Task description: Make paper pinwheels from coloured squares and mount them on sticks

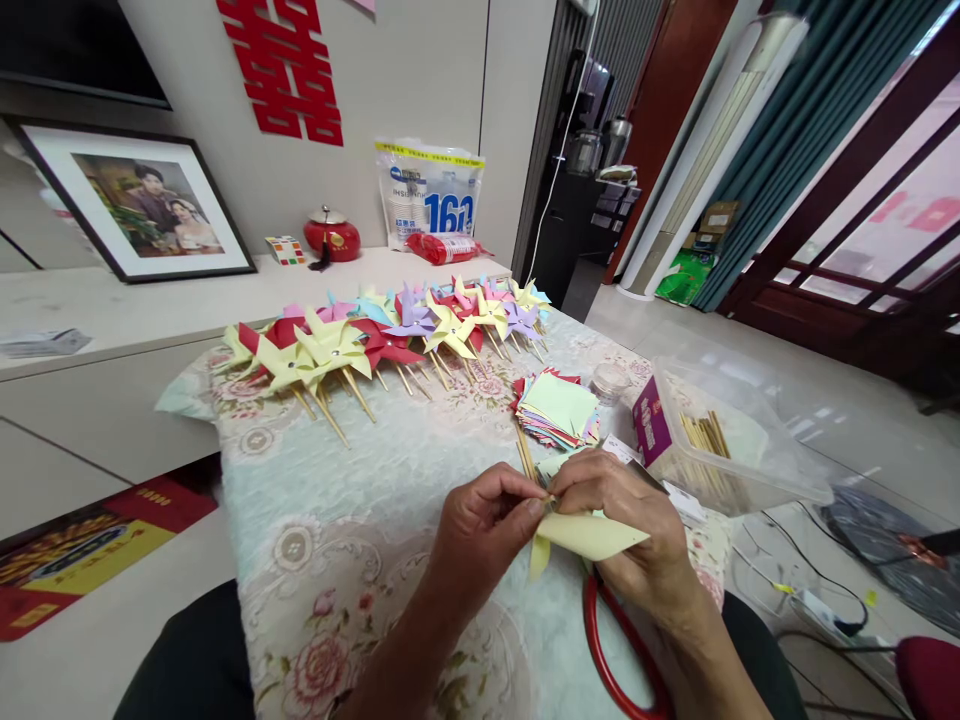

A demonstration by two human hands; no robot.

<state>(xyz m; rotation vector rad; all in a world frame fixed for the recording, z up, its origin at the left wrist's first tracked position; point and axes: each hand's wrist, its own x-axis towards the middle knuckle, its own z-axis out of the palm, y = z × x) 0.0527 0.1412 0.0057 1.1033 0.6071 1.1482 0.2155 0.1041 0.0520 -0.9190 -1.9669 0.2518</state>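
Observation:
A pale yellow paper pinwheel [592, 537], partly folded, is in my right hand [634, 515], whose fingers are closed around it. My left hand [487, 530] pinches thumb and forefinger together right beside the right fingertips. A small tan bit shows at that pinch, too hidden to name. Behind the hands, thin wooden sticks [524, 452] lie on the table, near a stack of coloured paper squares [559, 408]. Scissors with red handles [622, 660] rest under my right wrist.
Finished pinwheels [390, 335] in several colours lie along the table's far side. At right stands a clear plastic box [757, 475] holding wooden sticks, with a small round clear container [610, 382] near it. A floral cloth [337, 570] covers the table.

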